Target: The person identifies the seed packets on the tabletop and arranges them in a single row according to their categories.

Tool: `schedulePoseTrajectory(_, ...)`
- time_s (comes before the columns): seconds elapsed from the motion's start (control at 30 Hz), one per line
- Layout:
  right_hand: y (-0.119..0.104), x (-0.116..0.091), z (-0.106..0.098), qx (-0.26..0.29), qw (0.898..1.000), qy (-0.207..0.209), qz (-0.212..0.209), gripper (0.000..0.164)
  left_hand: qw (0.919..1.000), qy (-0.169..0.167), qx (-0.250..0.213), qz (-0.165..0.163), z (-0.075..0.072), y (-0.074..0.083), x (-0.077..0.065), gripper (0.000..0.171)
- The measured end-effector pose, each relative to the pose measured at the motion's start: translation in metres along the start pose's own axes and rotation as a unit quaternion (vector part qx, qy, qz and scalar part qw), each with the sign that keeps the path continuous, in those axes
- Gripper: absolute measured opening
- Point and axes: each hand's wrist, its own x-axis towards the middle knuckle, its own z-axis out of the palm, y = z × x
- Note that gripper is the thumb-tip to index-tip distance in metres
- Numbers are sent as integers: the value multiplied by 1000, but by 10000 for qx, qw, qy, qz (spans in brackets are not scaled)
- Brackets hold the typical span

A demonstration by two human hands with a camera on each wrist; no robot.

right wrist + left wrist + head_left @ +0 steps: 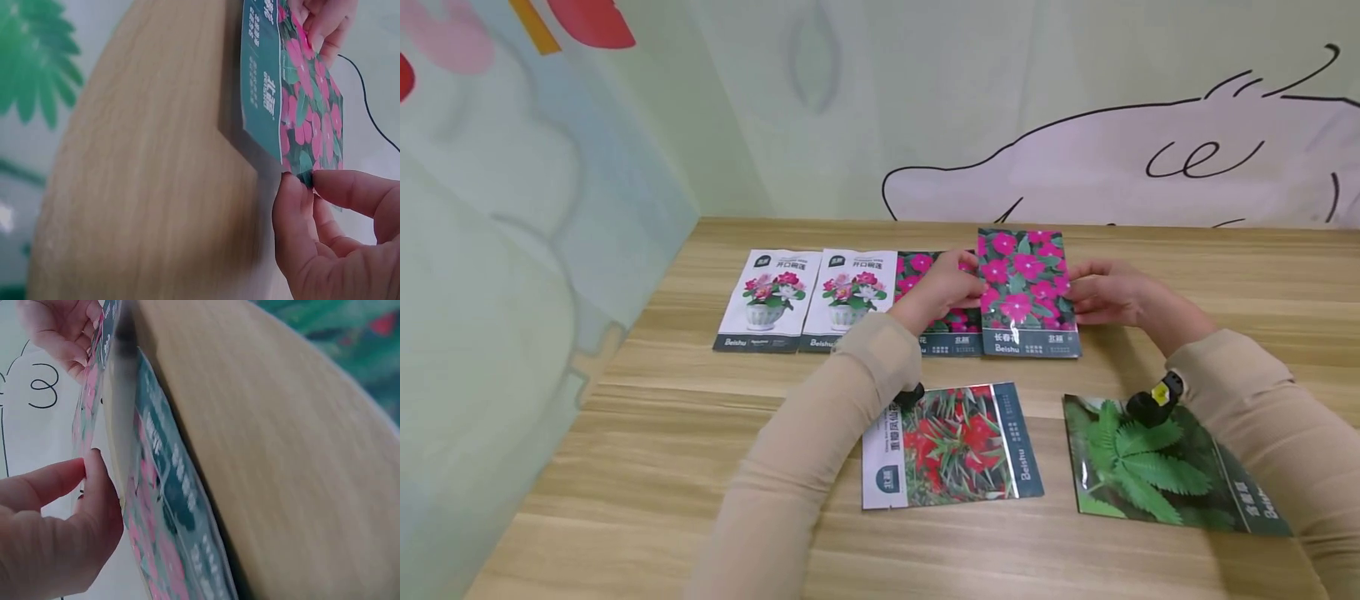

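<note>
Both hands hold a seed packet with pink flowers by its side edges, tilted up over the far middle of the wooden table. My left hand pinches its left edge between thumb and fingers. My right hand pinches the right edge the same way. In the left wrist view the left hand meets the packet at its edge. In the right wrist view the right hand pinches the packet near its corner. A second pink-flower packet lies partly under my left hand.
Two white packets with potted flowers lie in a row to the left. A red-flower packet and a green fern-leaf packet lie nearer me. A painted wall runs behind the table, and a panel stands on the left.
</note>
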Motion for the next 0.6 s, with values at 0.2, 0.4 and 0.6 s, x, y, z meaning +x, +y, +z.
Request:
schedulePoseTrajectory(0.2, 6, 7, -12, 104, 9997, -200, -102, 23, 9989, 127, 406, 202, 7, 0, 1, 40)
schedulePoseTrajectory(0.4, 2, 3, -6, -100, 9999, 28, 115, 22, 9978, 190, 595, 240, 10, -1, 0, 41)
schedulePoseTrajectory(0.6, -1, -2, -2, -323, 9993, 164, 98, 25, 9974, 161, 655, 263, 12, -2, 0, 42)
